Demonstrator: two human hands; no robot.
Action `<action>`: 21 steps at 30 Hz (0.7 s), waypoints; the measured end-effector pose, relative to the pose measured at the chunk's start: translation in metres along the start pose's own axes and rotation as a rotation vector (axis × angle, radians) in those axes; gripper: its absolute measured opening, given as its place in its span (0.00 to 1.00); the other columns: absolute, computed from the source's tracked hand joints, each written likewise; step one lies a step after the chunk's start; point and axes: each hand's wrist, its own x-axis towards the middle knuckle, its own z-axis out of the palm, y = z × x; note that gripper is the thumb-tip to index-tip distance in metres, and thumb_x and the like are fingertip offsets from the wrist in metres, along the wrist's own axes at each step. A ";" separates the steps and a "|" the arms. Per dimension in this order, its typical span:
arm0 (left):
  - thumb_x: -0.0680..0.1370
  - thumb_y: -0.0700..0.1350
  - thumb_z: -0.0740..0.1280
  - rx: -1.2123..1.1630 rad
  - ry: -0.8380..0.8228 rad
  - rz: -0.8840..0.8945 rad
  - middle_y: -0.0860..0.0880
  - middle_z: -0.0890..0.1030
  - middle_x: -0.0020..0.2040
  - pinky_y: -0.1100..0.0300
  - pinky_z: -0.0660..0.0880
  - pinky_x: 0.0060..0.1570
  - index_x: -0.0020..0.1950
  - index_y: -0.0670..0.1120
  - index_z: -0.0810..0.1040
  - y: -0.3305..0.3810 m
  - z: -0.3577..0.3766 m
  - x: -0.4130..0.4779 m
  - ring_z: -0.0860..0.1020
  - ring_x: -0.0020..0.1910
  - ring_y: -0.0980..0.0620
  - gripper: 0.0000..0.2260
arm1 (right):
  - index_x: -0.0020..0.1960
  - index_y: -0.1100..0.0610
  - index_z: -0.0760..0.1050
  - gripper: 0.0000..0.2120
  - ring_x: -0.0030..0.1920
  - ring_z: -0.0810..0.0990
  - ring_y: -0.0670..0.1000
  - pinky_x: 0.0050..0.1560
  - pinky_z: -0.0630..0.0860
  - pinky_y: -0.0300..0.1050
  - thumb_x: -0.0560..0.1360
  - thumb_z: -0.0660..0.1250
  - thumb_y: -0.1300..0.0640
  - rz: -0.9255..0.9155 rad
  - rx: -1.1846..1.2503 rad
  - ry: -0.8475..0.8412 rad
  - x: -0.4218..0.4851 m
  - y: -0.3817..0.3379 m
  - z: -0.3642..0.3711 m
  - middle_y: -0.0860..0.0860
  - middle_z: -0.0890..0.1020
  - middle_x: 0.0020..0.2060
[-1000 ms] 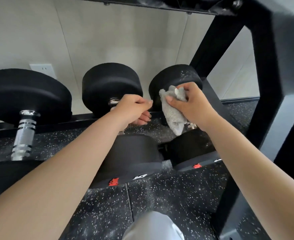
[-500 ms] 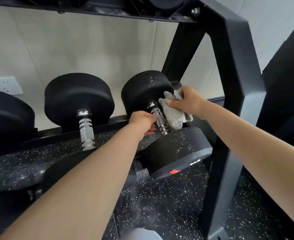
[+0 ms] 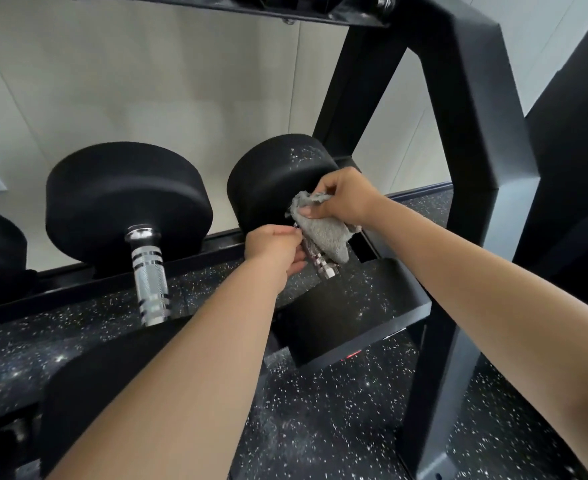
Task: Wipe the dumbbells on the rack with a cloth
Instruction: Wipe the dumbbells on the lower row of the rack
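Observation:
The rightmost black dumbbell (image 3: 272,178) lies on the rack with its chrome handle (image 3: 322,263) pointing toward me. My right hand (image 3: 341,199) grips a grey cloth (image 3: 327,233) and presses it over the upper part of that handle, next to the far head. My left hand (image 3: 275,247) curls round the same handle from the left, just below the cloth. The near head (image 3: 348,317) of this dumbbell rests on the front rail.
A second dumbbell (image 3: 123,199) with a bare chrome handle (image 3: 149,282) lies to the left, and part of a third sits at the far left edge. The black rack upright (image 3: 476,168) stands close on the right. Speckled black floor lies below.
My view has shifted closer and rightward. The left hand has left the middle dumbbell's handle and now holds the rightmost one. The cloth has come down from the far head onto the handle.

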 end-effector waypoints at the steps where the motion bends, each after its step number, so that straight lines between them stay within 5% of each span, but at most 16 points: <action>1: 0.78 0.38 0.68 -0.025 0.006 -0.009 0.43 0.79 0.44 0.57 0.80 0.40 0.47 0.44 0.78 0.000 0.000 0.001 0.79 0.40 0.49 0.01 | 0.42 0.62 0.80 0.14 0.32 0.73 0.45 0.32 0.71 0.35 0.67 0.80 0.54 0.000 -0.012 -0.010 -0.001 0.000 0.000 0.49 0.76 0.32; 5: 0.77 0.37 0.68 -0.090 0.065 -0.024 0.42 0.80 0.46 0.55 0.80 0.45 0.47 0.44 0.78 0.001 0.003 0.001 0.80 0.43 0.48 0.02 | 0.40 0.62 0.80 0.13 0.32 0.72 0.43 0.34 0.71 0.35 0.67 0.80 0.55 -0.046 -0.109 -0.103 -0.006 -0.001 -0.005 0.50 0.76 0.31; 10: 0.77 0.38 0.69 -0.145 0.063 -0.046 0.42 0.79 0.45 0.55 0.79 0.48 0.51 0.42 0.78 0.001 0.003 -0.001 0.80 0.45 0.47 0.04 | 0.42 0.62 0.80 0.15 0.36 0.74 0.47 0.34 0.72 0.36 0.66 0.80 0.53 -0.027 -0.070 0.010 0.005 -0.003 0.002 0.51 0.77 0.34; 14: 0.77 0.41 0.70 -0.117 0.053 -0.064 0.44 0.79 0.40 0.56 0.80 0.45 0.48 0.42 0.78 0.000 0.002 0.000 0.80 0.39 0.49 0.03 | 0.37 0.58 0.76 0.10 0.32 0.73 0.46 0.37 0.72 0.39 0.70 0.77 0.59 0.080 -0.131 -0.246 -0.013 0.011 -0.017 0.50 0.75 0.32; 17: 0.76 0.42 0.70 -0.107 0.046 -0.061 0.44 0.80 0.41 0.56 0.80 0.44 0.46 0.43 0.78 0.000 0.004 0.003 0.80 0.39 0.49 0.04 | 0.42 0.66 0.79 0.03 0.23 0.68 0.41 0.30 0.70 0.35 0.74 0.68 0.69 0.109 -0.262 -0.382 -0.030 0.026 -0.027 0.55 0.77 0.33; 21: 0.76 0.43 0.71 -0.087 0.024 -0.055 0.44 0.81 0.43 0.58 0.80 0.40 0.49 0.42 0.78 -0.004 0.007 0.003 0.81 0.38 0.50 0.06 | 0.47 0.62 0.82 0.15 0.23 0.67 0.41 0.24 0.64 0.32 0.72 0.60 0.75 0.058 -0.323 -0.456 -0.039 0.023 -0.031 0.62 0.82 0.43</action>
